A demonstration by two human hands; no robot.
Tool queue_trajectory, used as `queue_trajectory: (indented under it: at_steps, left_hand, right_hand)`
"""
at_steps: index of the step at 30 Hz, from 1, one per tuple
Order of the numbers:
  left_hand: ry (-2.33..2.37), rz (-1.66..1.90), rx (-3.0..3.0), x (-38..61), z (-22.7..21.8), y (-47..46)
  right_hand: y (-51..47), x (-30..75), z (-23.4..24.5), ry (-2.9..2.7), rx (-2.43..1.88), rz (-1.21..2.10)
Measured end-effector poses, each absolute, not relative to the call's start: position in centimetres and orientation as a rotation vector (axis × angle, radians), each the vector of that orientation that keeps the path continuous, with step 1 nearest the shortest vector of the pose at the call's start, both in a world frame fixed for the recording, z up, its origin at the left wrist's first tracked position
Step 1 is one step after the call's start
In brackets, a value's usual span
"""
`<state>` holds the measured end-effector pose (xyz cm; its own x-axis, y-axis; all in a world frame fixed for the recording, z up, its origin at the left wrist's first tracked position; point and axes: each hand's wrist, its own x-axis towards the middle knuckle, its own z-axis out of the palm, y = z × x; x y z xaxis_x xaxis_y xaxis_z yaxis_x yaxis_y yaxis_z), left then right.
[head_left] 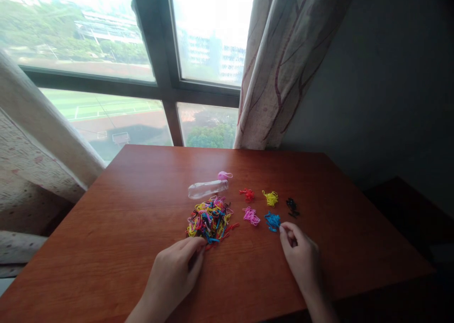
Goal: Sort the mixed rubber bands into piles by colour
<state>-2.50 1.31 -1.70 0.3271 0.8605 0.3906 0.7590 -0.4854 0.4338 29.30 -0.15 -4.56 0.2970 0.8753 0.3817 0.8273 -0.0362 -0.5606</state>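
A mixed heap of small coloured rubber bands [210, 219] lies on the wooden table [124, 219]. To its right sit small sorted piles: red [247, 194], yellow [271, 198], black [292, 207], pink [251, 215] and blue [272, 221]. My left hand [177, 273] rests at the heap's near edge, its fingers curled with the tips touching the bands. My right hand [300, 257] lies just right of the blue pile, fingers pinched together at its edge. What either hand holds, if anything, is too small to see.
A clear small bottle [207, 188] lies on its side behind the heap, with a pink cap [224, 175] beside it. Behind the table are a window, curtains on both sides and a dark wall at the right.
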Motion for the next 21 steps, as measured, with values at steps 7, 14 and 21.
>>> queue_trajectory:
  at_steps: [7, 14, 21]
  left_hand:
    - [1.512, 0.741, 2.467, -2.4, -1.9, 1.1]
    - [1.497, 0.67, 2.491, -2.4, -1.8, 1.1]
    - [1.465, 0.697, 2.488, -2.5, -2.0, 1.2]
  right_hand:
    - [-1.4, 22.6, -3.9, -1.79, -1.623, 0.196]
    - [-0.8, 19.6, -3.2, -1.892, -1.555, 0.27]
    - [-0.6, 19.9, -3.3, -1.818, -1.546, 0.441]
